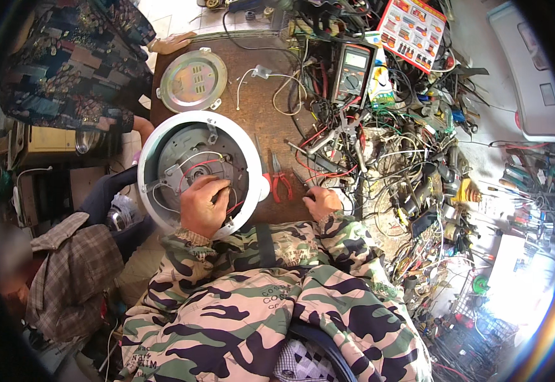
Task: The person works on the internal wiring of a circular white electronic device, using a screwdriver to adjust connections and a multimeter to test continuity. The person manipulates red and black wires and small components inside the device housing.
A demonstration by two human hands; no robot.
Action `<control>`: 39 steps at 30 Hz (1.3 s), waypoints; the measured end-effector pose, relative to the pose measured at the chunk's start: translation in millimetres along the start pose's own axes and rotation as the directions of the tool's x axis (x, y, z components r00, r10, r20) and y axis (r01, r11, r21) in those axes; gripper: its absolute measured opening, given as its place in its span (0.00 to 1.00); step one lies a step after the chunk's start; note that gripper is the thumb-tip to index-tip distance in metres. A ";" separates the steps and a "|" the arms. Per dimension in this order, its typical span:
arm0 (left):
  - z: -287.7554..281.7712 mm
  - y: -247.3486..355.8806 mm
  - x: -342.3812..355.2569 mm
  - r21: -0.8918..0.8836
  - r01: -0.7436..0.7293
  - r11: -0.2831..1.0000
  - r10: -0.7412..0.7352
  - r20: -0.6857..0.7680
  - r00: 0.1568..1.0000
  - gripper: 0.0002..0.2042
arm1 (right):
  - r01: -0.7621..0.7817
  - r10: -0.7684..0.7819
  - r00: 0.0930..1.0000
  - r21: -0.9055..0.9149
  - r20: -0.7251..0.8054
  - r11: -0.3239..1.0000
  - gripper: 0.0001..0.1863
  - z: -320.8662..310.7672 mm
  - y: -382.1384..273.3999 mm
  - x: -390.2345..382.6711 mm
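My left hand (pixel 205 205) is inside the near part of a round white appliance housing (pixel 249 149), its thumb and fingers pinched together. Whatever they grip is too small to make out. Around the fingers, red and white wires (pixel 202 159) run over the grey round base plate (pixel 170 153) within the housing. My right hand (pixel 321 204) rests at the table's near edge with its fingers curled in. A thin dark tool tip lies by its fingertips, and I cannot tell what the hand holds. Red-handled pliers (pixel 282 181) lie between the housing and this hand.
A round metal cover (pixel 194 81) and a small part with white leads (pixel 263 71) lie on the brown table (pixel 252 108). To the right are a multimeter (pixel 354 70) and a heap of tangled cables (pixel 379 153). Two people are on the left; one rests a hand (pixel 174 43) on the table.
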State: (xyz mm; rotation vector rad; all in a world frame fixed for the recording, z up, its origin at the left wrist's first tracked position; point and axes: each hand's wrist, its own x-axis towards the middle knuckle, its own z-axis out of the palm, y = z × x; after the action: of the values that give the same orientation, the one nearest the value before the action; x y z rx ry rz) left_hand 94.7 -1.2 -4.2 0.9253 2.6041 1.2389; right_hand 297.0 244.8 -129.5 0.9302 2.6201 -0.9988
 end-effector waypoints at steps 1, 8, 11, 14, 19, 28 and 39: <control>1.8 -0.1 -0.9 -0.005 0.007 1.000 -0.007 0.003 1.000 0.08 | 0.017 -0.019 0.999 -0.053 -0.040 0.998 0.14 2.3 -0.9 -2.1; 1.1 -2.0 -0.8 0.006 0.019 1.000 -0.019 0.019 1.000 0.09 | 0.299 -0.290 0.953 0.109 -0.093 0.948 0.11 34.1 -49.0 35.7; 0.0 -5.3 -3.0 0.023 0.026 0.999 -0.026 0.011 1.000 0.09 | 0.127 -0.134 0.987 -0.073 -0.090 0.989 0.19 64.2 -67.3 78.4; -1.1 -1.5 2.2 -0.004 0.019 1.000 -0.019 0.042 0.999 0.09 | -0.038 0.075 0.981 -0.205 0.177 0.978 0.26 60.4 -81.7 110.0; -2.9 -0.8 1.6 -0.028 0.038 0.999 -0.037 0.046 0.998 0.09 | -0.145 0.211 0.940 -0.247 0.267 0.958 0.24 51.8 -98.9 129.6; -3.0 -3.2 -2.9 -0.054 0.075 0.996 -0.072 0.045 0.996 0.10 | 0.023 0.015 0.990 0.266 -0.141 0.964 0.17 -16.3 -72.7 89.1; -4.5 -4.8 -3.2 -0.046 0.092 0.995 -0.089 0.051 0.995 0.10 | 0.640 -0.643 0.764 -0.061 -0.057 0.766 0.19 -169.4 -190.4 -28.4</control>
State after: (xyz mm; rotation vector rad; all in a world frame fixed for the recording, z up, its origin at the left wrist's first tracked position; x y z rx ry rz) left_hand 93.5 -8.3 -5.3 0.8093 2.5363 1.2340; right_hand 209.6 231.6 111.3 0.0110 3.0787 -1.0404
